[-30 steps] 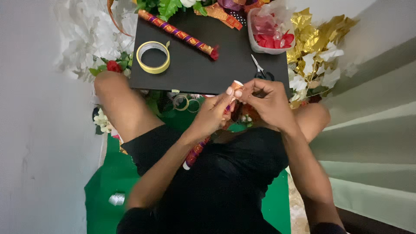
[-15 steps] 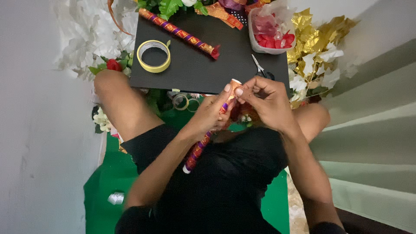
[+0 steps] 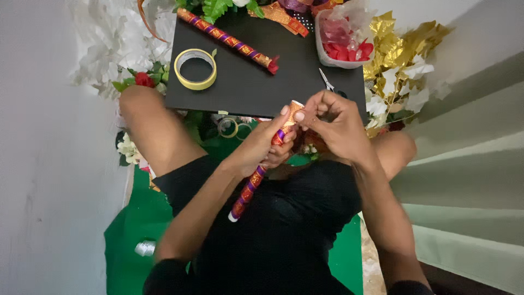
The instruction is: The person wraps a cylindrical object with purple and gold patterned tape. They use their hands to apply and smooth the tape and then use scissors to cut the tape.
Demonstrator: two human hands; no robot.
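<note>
Hands meet over a seated person's lap, at the near edge of a black tabletop (image 3: 256, 82). The left hand (image 3: 262, 147) is closed around a decorated stick (image 3: 254, 183) wrapped in red, gold and purple bands, holding it tilted so that its white lower tip points toward the lap and its top end rises toward the tabletop. The right hand (image 3: 333, 123) has its fingers (image 3: 305, 112) pinched together at the stick's top end, touching it.

On the tabletop, a second wrapped stick (image 3: 229, 39) lies at the far side, with a roll of yellow tape (image 3: 195, 69) to its left. Scissors (image 3: 329, 83) rest near the right edge, just beyond the right hand. A clear container of red petals (image 3: 341, 43) sits at the far right corner. Gold and white artificial leaves (image 3: 401, 60) crowd the right side, white flowers (image 3: 109, 43) the left. Green cloth (image 3: 125, 246) covers the floor beneath the person.
</note>
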